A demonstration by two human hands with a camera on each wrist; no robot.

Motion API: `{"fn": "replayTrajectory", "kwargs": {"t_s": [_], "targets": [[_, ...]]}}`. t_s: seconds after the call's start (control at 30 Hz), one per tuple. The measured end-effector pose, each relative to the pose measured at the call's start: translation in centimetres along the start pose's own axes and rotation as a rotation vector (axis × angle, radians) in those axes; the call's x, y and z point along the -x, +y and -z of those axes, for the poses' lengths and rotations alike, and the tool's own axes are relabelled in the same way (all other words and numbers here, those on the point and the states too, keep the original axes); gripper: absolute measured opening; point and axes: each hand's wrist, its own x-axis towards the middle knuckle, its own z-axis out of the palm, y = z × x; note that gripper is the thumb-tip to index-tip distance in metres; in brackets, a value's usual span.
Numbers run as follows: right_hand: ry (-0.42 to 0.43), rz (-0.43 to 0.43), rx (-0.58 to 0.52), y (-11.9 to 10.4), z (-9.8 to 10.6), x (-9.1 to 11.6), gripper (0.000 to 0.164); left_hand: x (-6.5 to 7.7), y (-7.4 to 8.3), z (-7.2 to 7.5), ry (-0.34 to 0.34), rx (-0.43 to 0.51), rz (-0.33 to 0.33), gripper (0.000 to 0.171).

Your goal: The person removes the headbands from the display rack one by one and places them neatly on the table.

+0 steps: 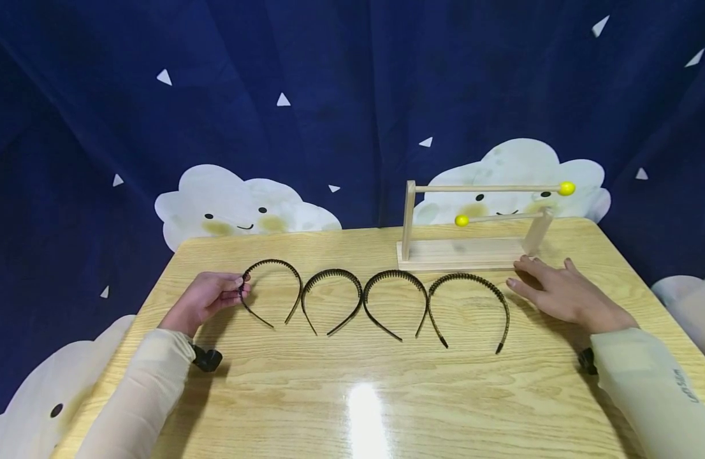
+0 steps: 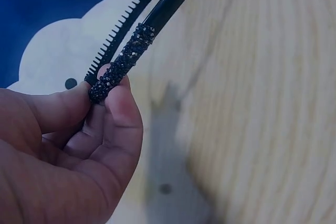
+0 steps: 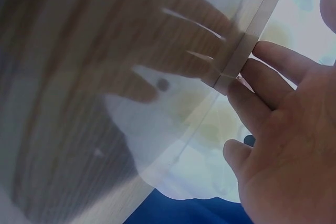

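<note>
At the left end of a row, my left hand [image 1: 211, 296] pinches the side of a dark headband [image 1: 276, 261]. The left wrist view shows thumb and fingers on its sparkly beaded part [image 2: 123, 61], with comb teeth behind. Three more dark toothed headbands continue rightward: a second [image 1: 333, 273], a third [image 1: 395, 274] and a wider one [image 1: 464, 276]. My right hand [image 1: 565, 293] has its fingers extended, fingertips touching the base edge of a wooden stand [image 1: 473, 252]. In the right wrist view that edge [image 3: 247, 40] meets the fingertips.
The stand carries two horizontal rods, upper [image 1: 490, 189] and lower [image 1: 504, 217], each ending in a yellow ball. A wood-grain table [image 1: 283, 395] bears everything, glossy in front. Behind hangs a dark blue curtain [image 1: 341, 76] printed with clouds and triangles.
</note>
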Motion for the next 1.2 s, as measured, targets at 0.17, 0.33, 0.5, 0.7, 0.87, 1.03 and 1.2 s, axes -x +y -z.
{"fn": "replayTrajectory", "kwargs": {"t_s": [0.17,0.33,0.5,0.7,0.87,1.03,1.2], "targets": [[-0.007,-0.005,0.007,0.06,-0.03,-0.08,0.079,-0.21,-0.67,0.06,0.007,-0.017,0.031,0.028],[-0.01,-0.011,0.018,0.09,0.02,-0.09,0.08,-0.35,-0.9,0.1,0.008,-0.063,0.053,0.029],[-0.011,-0.013,0.013,0.01,0.07,-0.01,0.08,-0.31,-0.67,0.0,0.015,-0.1,0.062,0.033],[-0.012,-0.006,0.014,-0.03,0.08,-0.05,0.079,-0.17,-0.57,-0.14,0.017,-0.189,0.058,0.034],[-0.006,0.0,0.002,-0.17,0.23,-0.01,0.079,-0.2,-0.57,-0.18,0.027,-0.209,0.054,0.034],[-0.013,-0.003,-0.002,-0.23,0.29,-0.01,0.079,-0.2,-0.69,-0.32,0.052,-0.21,0.046,0.036],[-0.009,-0.009,-0.002,-0.32,0.31,0.13,0.079,-0.12,-0.78,-0.27,0.071,-0.238,0.045,0.04]]}}
